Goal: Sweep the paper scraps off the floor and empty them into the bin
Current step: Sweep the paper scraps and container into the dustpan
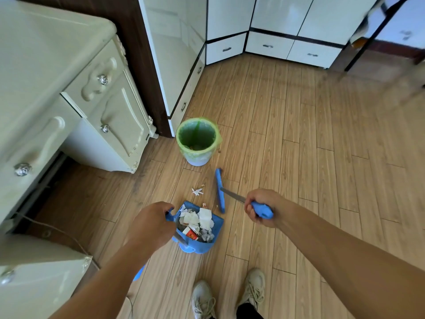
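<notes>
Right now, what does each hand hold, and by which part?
Left hand grips the blue plastic dustpan by its handle; right hand grips the blue broom's handle end.

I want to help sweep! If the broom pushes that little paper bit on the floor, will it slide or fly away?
The paper scrap looks thin, torn and curled, so it is probably very light and floppy. The broom would likely slide it easily over the smooth wooden floor. A fast sweep might flick it past the dustpan.

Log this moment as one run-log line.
left hand: holds blue plastic dustpan full of scraps | right hand: grips blue broom | white scrap on floor | green-lined bin ahead
</notes>
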`<state>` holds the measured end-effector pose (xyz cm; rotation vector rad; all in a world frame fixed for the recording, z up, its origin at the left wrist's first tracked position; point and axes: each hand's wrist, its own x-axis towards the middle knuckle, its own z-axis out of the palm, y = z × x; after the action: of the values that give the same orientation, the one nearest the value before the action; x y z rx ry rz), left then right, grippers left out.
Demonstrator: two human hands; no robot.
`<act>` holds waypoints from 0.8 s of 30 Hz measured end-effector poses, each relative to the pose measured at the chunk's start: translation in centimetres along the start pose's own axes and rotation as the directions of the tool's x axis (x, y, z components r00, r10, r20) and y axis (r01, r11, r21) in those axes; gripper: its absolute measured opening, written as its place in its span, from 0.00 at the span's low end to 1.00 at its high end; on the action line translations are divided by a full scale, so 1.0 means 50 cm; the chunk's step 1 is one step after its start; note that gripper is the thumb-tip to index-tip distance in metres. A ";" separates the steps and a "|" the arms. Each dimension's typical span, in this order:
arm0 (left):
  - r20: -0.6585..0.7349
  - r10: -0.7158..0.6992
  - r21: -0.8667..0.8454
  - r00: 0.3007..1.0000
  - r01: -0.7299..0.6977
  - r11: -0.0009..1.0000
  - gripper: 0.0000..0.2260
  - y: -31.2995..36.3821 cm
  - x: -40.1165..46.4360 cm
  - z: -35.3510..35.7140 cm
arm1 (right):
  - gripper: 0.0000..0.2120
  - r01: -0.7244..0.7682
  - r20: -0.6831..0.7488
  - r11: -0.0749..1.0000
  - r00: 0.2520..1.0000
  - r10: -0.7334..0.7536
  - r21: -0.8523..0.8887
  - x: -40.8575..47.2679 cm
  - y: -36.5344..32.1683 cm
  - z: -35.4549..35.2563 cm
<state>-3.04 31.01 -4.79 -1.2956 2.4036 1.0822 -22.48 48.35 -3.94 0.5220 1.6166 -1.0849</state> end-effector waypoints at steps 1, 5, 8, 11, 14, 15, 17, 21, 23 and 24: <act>0.011 0.002 -0.002 1.000 -0.002 1.000 0.13 0.002 0.000 0.002 | 0.08 -0.002 0.017 1.000 1.000 0.002 0.017 -0.002 -0.010 -0.001; 0.026 0.007 0.026 1.000 -0.008 1.000 0.11 -0.002 -0.004 0.002 | 0.09 0.001 0.044 0.999 0.999 0.001 -0.035 -0.006 -0.033 0.017; 0.017 0.015 0.063 1.000 -0.016 0.998 0.12 -0.006 -0.008 -0.005 | 0.09 0.040 0.012 0.993 0.999 -0.039 -0.113 0.000 -0.025 0.042; 0.012 -0.002 0.076 1.000 0.001 0.997 0.13 -0.010 -0.010 -0.003 | 0.10 0.040 0.000 0.986 0.999 -0.041 -0.161 0.005 0.002 0.066; 0.025 -0.015 0.067 1.000 0.014 0.998 0.13 -0.008 -0.010 0.000 | 0.09 0.004 0.037 0.995 0.999 0.000 -0.103 0.002 0.015 0.073; 0.029 -0.015 0.070 0.999 0.013 0.997 0.13 -0.006 -0.011 0.001 | 0.09 -0.003 0.051 0.994 0.999 0.009 -0.105 0.000 0.014 0.071; 0.039 -0.006 0.094 0.999 0.002 0.996 0.11 -0.001 -0.014 0.001 | 0.09 -0.007 0.071 0.993 0.997 0.016 -0.115 -0.004 0.005 0.068; 0.038 0.006 0.149 0.999 -0.012 0.989 0.10 0.002 -0.019 0.000 | 0.09 0.009 0.073 0.987 0.997 0.003 -0.160 -0.022 -0.010 0.087; 0.020 0.015 0.177 1.000 -0.019 0.984 0.09 0.001 -0.021 0.003 | 0.10 0.053 0.074 0.977 0.997 -0.039 -0.206 -0.027 -0.014 0.103; 0.011 0.020 0.192 1.000 -0.022 0.981 0.09 0.000 -0.021 0.005 | 0.11 0.077 0.071 0.970 0.996 -0.062 -0.233 -0.026 -0.013 0.111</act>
<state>-2.45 31.86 -4.43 -1.2012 2.4496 0.8345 -19.66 43.56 -2.59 0.2728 1.6901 -0.9350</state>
